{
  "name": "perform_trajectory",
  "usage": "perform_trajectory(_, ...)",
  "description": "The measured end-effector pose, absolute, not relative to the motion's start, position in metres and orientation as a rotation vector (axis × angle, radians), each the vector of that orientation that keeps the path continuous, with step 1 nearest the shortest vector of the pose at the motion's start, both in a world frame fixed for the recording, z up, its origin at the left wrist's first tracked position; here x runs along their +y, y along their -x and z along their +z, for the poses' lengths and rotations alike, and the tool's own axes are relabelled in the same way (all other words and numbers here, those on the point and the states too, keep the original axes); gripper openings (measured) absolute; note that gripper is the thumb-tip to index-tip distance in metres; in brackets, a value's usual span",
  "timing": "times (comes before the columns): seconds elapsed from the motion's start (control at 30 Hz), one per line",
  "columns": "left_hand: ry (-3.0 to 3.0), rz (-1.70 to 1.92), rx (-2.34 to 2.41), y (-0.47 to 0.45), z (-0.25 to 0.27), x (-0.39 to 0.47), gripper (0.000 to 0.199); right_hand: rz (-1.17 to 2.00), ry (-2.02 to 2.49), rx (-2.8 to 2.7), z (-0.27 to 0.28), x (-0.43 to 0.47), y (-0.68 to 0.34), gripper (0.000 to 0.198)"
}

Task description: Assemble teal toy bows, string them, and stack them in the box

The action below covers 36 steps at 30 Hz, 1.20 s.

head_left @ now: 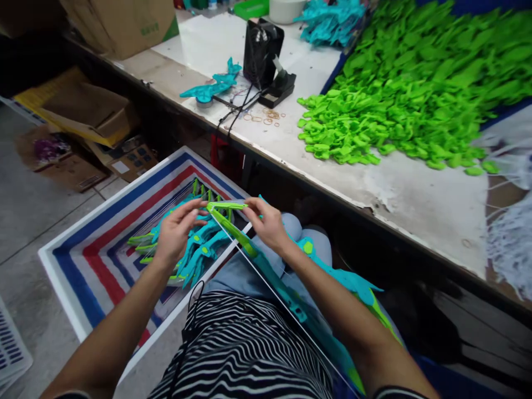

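A teal and green plastic toy bow (285, 289) lies slanting across my lap, its green tip pointing away from me. A thin white string (272, 286) stretches along its length to that tip. My left hand (177, 230) is closed in a pinch at the tip, where the string meets it. With fingers and thumb pressed together, my right hand (268, 223) grips a narrow green end piece of the bow just to the right. Another teal and green section (338, 274) rests on my lap under my right forearm; whether it belongs to the same bow, I cannot tell.
Left of my lap, a striped tray (93, 249) with a white rim holds several similar bows (199, 246). On the worktable (411, 205) are a heap of green parts (399, 100), a black fan (261, 52), rubber bands (270, 116) and teal parts (214, 86). White strings (513, 238) hang at right.
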State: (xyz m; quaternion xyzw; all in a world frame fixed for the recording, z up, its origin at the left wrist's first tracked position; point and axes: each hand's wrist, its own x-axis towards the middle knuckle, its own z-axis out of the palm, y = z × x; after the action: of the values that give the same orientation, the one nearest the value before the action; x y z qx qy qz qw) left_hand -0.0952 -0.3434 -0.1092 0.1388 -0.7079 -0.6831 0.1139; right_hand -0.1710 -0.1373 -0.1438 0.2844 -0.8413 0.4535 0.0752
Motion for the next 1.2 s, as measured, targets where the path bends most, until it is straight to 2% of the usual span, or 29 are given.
perform_trajectory(0.07, -0.492, -1.924, -2.032, 0.072, -0.128, -0.342, 0.025, 1.101, -0.795, -2.669, -0.149, -0.092, 0.162, 0.026)
perform_trajectory(0.13, -0.332, -1.741, -2.323, 0.047, -0.15, -0.331, 0.018, 0.733, -0.757, -2.879, -0.157, -0.051, 0.146, 0.033)
perform_trajectory(0.23, 0.516, -1.396, -2.764, 0.021, -0.179, -0.295, 0.025, 0.24, -0.679, -3.137, -0.17, -0.02, 0.116, 0.051)
perform_trajectory(0.33, 1.199, -0.988, -2.822, 0.022, -0.197, -0.25, 0.037, 0.081, -0.581, -3.231, -0.178, -0.019, 0.1, 0.053)
perform_trajectory(0.4, 1.371, -0.788, -2.864, 0.032, -0.199, -0.228, 0.037, 0.186, -0.532, -3.28, -0.177, -0.02, 0.104, 0.048)
perform_trajectory(0.47, 1.47, -0.662, -2.916, 0.044, -0.195, -0.218, 0.033, 0.45, -0.521, -3.343, -0.172, -0.011, 0.118, 0.045)
perform_trajectory(0.57, 1.53, -0.548, -2.953, 0.061, -0.18, -0.217, 0.033, 1.122, -0.646, -3.446, -0.163, 0.011, 0.147, 0.041)
perform_trajectory(0.67, 1.352, -0.491, -3.021, 0.08, -0.169, -0.218, 0.051, 1.963, -0.822, -3.516, -0.162, 0.024, 0.173, 0.043)
perform_trajectory(0.73, 1.216, -0.456, -3.09, 0.095, -0.164, -0.213, 0.06, 2.317, -0.703, -3.573, -0.166, 0.025, 0.184, 0.05)
perform_trajectory(0.77, 1.165, -0.432, -3.127, 0.103, -0.162, -0.208, 0.063, 2.357, -0.546, -3.632, -0.167, 0.024, 0.189, 0.054)
perform_trajectory(0.83, 1.09, -0.361, -3.19, 0.117, -0.159, -0.198, 0.065, 2.245, -0.229, -3.751, -0.169, 0.024, 0.196, 0.055)
perform_trajectory(0.93, 1.03, -0.189, -3.224, 0.132, -0.158, -0.184, 0.055, 1.969, 0.023, -3.701, -0.165, 0.031, 0.202, 0.044)
perform_trajectory(1.03, 1.043, -0.093, -3.227, 0.145, -0.166, -0.177, 0.036, 1.623, 0.092, -3.468, -0.157, 0.044, 0.201, 0.028)
perform_trajectory(1.2, 1.011, -0.231, -3.335, 0.158, -0.179, -0.185, 0.042, 1.165, -0.131, -3.252, -0.144, 0.063, 0.19, 0.022)
